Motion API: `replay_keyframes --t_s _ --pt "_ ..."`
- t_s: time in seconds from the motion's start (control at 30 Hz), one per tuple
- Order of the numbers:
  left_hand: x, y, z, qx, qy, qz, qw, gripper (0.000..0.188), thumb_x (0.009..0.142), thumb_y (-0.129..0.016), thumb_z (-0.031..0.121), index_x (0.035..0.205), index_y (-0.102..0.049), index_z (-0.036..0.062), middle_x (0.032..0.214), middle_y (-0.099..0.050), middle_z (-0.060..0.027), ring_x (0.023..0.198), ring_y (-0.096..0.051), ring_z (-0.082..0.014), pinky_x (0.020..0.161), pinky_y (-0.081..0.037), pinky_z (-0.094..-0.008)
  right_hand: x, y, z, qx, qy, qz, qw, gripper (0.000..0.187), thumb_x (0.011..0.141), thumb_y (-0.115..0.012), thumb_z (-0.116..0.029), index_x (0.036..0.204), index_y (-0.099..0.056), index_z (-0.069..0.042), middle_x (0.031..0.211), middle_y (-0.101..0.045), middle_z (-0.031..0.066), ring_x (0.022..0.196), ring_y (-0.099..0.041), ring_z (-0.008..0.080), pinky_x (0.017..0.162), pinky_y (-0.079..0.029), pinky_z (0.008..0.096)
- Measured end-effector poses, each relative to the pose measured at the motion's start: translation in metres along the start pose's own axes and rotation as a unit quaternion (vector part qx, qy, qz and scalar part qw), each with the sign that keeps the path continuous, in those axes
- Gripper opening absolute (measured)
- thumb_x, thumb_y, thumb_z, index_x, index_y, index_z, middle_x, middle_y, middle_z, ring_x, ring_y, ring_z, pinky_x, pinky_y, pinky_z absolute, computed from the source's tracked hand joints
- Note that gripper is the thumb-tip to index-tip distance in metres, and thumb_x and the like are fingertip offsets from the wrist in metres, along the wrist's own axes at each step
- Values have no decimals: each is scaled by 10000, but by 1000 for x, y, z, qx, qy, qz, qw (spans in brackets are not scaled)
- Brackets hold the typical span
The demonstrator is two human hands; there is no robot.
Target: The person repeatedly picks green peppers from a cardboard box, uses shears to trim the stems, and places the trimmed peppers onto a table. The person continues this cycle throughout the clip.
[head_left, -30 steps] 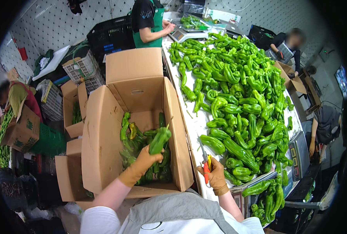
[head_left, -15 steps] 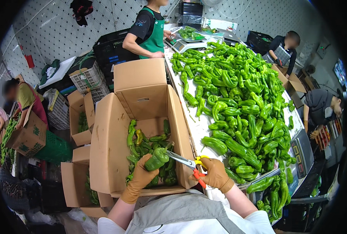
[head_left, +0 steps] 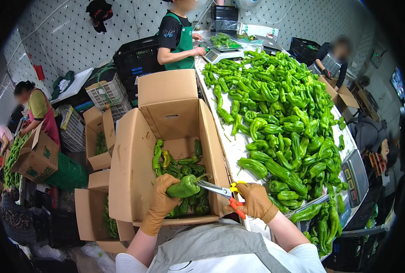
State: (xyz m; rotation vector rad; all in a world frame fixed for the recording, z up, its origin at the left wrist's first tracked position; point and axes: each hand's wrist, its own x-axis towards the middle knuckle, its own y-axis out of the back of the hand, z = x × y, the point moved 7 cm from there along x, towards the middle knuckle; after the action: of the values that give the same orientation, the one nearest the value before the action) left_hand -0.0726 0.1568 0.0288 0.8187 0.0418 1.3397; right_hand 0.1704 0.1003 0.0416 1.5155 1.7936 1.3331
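Green pepper, one: glossy, plump, slightly lobed, thin curled stem. Held over the near part of the cardboard box, beside the tabletop's left edge. Left hand: gloved brown, grip wrapped round the pepper. Right hand: gloved likewise, grip round orange-and-yellow handles of scissors, blades at the stem end.
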Motion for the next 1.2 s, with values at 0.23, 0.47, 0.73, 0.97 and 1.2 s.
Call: replay_keyframes --t_s 0.23,0.47,0.73,0.97,1.2 --pt "-2 -5 -4 -18 3 -2 1000 307 576 -674 -42 843 -558 57 772 -524 -98 759 -525 -274 721 -409 -341 -2 1 2 -70 -15 21 997 521 668 -709 -551 690 -554 -54 518 -496 119 465 -516 321 445 -391 392" --pt "-20 -37 -15 -370 236 -45 897 266 684 -679 -70 889 -552 43 893 -580 0 927 -568 -157 852 -442 -296 -2 -10 10 121 -129 -5 984 433 726 -716 -427 749 -591 -13 517 -518 101 469 -543 217 456 -438 324" --pt "-17 -93 33 -706 203 -90 672 261 873 -612 301 1005 -466 130 1172 -475 -78 1128 -434 -204 939 -379 -396 14 -52 -19 595 -216 12 774 89 873 -590 -69 914 -522 -29 793 -520 -3 672 -471 59 561 -400 211" --pt "-14 -88 25 -587 188 -56 785 338 910 -561 259 1172 -444 80 1160 -487 -63 1092 -474 -180 952 -395 -353 17 -55 -3 597 -211 112 766 227 807 -649 19 847 -448 -78 778 -473 -20 722 -475 69 642 -408 198" --pt "11 -45 12 -479 194 62 854 535 841 -631 69 1299 -354 87 1145 -491 -57 1004 -512 -149 832 -470 -278 14 -45 12 644 -188 206 713 288 783 -675 44 889 -435 -76 777 -516 9 746 -524 83 664 -446 219"
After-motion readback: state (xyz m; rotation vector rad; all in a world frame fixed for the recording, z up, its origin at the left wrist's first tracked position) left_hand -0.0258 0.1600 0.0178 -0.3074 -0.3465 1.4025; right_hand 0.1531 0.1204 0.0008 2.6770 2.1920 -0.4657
